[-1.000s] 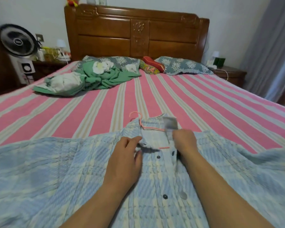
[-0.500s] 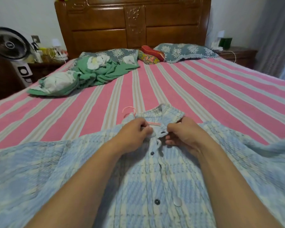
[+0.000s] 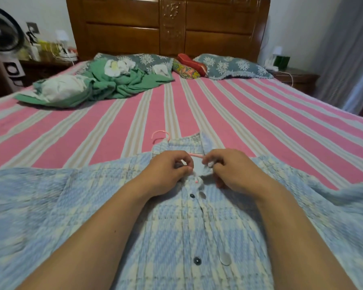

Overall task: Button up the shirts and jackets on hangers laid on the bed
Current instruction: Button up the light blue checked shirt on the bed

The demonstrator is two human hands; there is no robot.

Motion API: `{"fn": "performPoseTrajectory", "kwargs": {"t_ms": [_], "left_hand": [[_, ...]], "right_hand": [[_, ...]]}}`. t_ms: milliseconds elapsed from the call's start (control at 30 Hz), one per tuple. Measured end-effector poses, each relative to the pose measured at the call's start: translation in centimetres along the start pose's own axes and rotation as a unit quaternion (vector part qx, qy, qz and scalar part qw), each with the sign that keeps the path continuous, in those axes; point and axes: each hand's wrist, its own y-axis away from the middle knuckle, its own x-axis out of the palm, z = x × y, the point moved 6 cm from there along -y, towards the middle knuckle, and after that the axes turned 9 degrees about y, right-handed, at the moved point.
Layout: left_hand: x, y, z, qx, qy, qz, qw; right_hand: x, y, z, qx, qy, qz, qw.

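Shirt (image 3: 176,237), blue-and-cream plaid, lies front-up on the near part of the bed (image 3: 239,114), collar pointing far, pink hanger (image 3: 160,135) hook poking out beyond the collar. Laid flat this way, the placket faces up and both hands can work it from above.

Left hand (image 3: 168,174): fingers curled, grip closed on the left edge of the placket at the neck. Right hand (image 3: 233,170): fingers curled, grip pinching the right collar edge just beside it. The two grips nearly touch, probably to bring the top button and hole together; the button itself is hidden.

Lower down, two dark buttons (image 3: 197,261) show on the placket; whether they are fastened cannot be told.

Green bedding (image 3: 122,84) is bunched at far left, well apart.
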Motion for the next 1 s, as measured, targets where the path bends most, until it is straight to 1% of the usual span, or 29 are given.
{"fn": "performPoseTrajectory", "kwargs": {"t_ms": [100, 133, 167, 200, 233, 300, 333, 367, 400, 433, 500, 600, 700, 767, 833, 900, 1000], "left_hand": [[-0.3, 0.4, -0.1, -0.009, -0.017, 0.044, 0.999], [-0.4, 0.4, 0.1, -0.016, -0.016, 0.055, 0.998], [-0.5, 0.5, 0.2, -0.021, -0.012, 0.061, 0.998], [-0.6, 0.6, 0.3, -0.026, -0.015, 0.057, 0.998], [-0.9, 0.5, 0.4, -0.02, -0.041, 0.039, 0.998], [-1.3, 0.3, 0.6, 0.013, -0.161, 0.003, 0.987], [-1.2, 0.2, 0.6, 0.021, -0.2, 0.0, 0.979], [-1.3, 0.2, 0.5, 0.014, -0.202, 0.0, 0.979], [-1.4, 0.1, 0.5, 0.006, -0.177, -0.002, 0.984], [-1.7, 0.1, 0.3, 0.004, -0.14, -0.01, 0.99], [-2.0, 0.1, -0.2, -0.006, -0.062, -0.026, 0.998], [-2.0, 0.0, 0.2, -0.053, -0.018, -0.022, 0.998], [-2.0, 0.2, 1.0, -0.104, 0.036, -0.033, 0.993], [-1.9, 0.3, 1.2, -0.118, 0.057, -0.03, 0.991], [-1.9, 0.3, 1.4, -0.124, 0.066, -0.036, 0.989], [-1.9, 0.3, 1.4, -0.129, 0.073, -0.042, 0.988], [-2.0, 0.4, 1.4, -0.136, 0.079, -0.046, 0.986]], "right_hand": [[-0.2, -0.2, -1.4, 0.023, 0.056, 0.045, 0.997], [-0.4, -0.2, -1.9, 0.031, 0.078, 0.045, 0.996], [-0.5, -0.3, -2.4, 0.039, 0.102, 0.028, 0.994], [-0.7, -0.4, -2.7, 0.042, 0.122, -0.005, 0.992], [-0.9, -0.6, -2.8, 0.032, 0.133, -0.047, 0.989], [-1.5, -0.4, -1.6, -0.032, 0.124, -0.131, 0.983], [-1.9, -0.3, -0.8, -0.068, 0.117, -0.161, 0.978], [-2.3, -0.2, 0.1, -0.101, 0.119, -0.182, 0.971], [-2.4, -0.2, 1.0, -0.129, 0.121, -0.188, 0.966], [-2.3, -0.3, 1.8, -0.146, 0.113, -0.18, 0.966], [-1.0, -0.5, 2.8, -0.158, 0.079, -0.13, 0.976], [0.9, -0.5, 2.7, -0.181, 0.053, -0.08, 0.979], [1.2, -0.4, 1.7, -0.146, 0.055, -0.042, 0.987], [1.3, -0.4, 1.5, -0.134, 0.065, -0.017, 0.989], [1.6, -0.2, 1.7, -0.14, 0.06, -0.003, 0.988], [1.5, -0.2, 1.8, -0.139, 0.027, 0.003, 0.99], [1.4, 0.1, 2.0, -0.14, -0.024, 0.067, 0.988]]}}
